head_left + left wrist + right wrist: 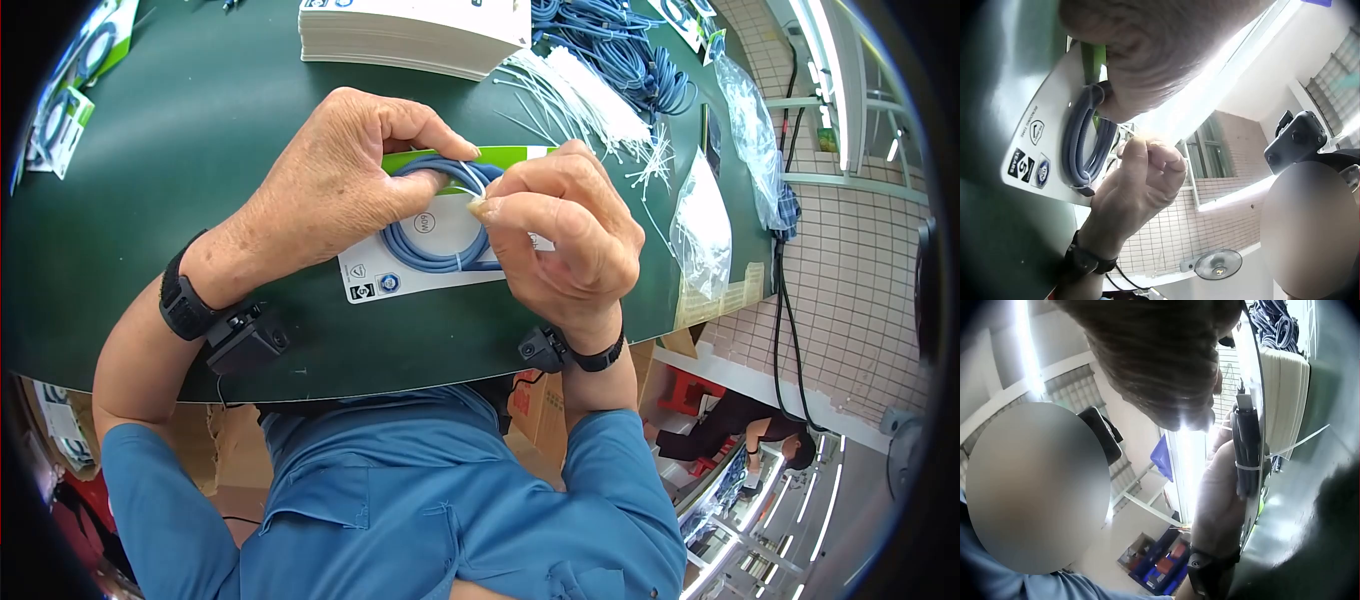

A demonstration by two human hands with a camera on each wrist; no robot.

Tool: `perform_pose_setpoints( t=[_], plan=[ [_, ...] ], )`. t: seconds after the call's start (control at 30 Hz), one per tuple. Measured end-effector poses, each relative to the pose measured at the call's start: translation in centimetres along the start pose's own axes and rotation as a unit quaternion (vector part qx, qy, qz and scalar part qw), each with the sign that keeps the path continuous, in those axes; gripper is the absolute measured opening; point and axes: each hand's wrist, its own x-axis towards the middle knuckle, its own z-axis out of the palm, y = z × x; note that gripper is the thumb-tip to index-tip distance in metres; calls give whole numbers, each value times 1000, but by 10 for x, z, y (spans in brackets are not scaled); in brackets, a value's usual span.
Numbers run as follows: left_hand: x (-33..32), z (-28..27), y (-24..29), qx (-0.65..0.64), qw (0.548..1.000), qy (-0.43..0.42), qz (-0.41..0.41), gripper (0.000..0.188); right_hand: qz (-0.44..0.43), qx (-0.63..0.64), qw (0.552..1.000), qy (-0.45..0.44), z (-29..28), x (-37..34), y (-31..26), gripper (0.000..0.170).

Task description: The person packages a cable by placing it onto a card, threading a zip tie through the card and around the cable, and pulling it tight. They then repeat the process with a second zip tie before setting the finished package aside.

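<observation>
Green table (180, 330): broad work surface under everything listed.

Stack of printed cards (400, 45): thick, squared, beyond the hands.

Blue cables (612, 60): loose pile, right of the stack.

White ties (600, 105): fanned heap, beside the cables.

Left hand (325, 180): narrow grasp, thumb and forefinger pinching the coil's upper part; whether the other fingers support the card's back, cannot tell.

Right hand (585, 235): thumb and forefinger tips together, pinching a thin white tie; the remaining fingers curled.

Card (420, 284): white with green upper band, between the hands and partly covered by both. Judged light and thin, liable to bend or crease; best taken by its edges.

Cable coil (432, 262): blue, several loops, lying against the card's face, directly between the hands. Judged light, springy and smooth-jacketed, not fragile; loops may slide or spread if released. Best hold: all loops together near the upper binding point.

Upper tie (466, 177): slender, white, across the coil's upper part, beside the left forefinger; judged flexible and slippery, best pinched near its end.

Lower tie (459, 262): small, white, around the coil's lower part, apart from the fingertips.
</observation>
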Motion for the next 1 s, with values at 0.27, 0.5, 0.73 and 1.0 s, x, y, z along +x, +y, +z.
perform_pose_setpoints(
  t=[0.27, 0.5, 0.73, 1.0],
  plan=[
    [0, -3, -1, 63, 998, 10, 19, 28, -19, -8, 1000, 17, -1, 1, -10, 35],
    [0, -1, -8, 82, 995, 24, 46, 28, 123, 24, 991, 46, -4, 0, -17, 24],
    [-1, -1, -8, 146, 982, 45, 109, 27, 330, 219, 915, -71, -5, 0, -19, 26],
    [0, -1, -10, 148, 981, 46, 115, 27, 340, 263, 896, -114, -6, -3, -16, 19]
  ],
)
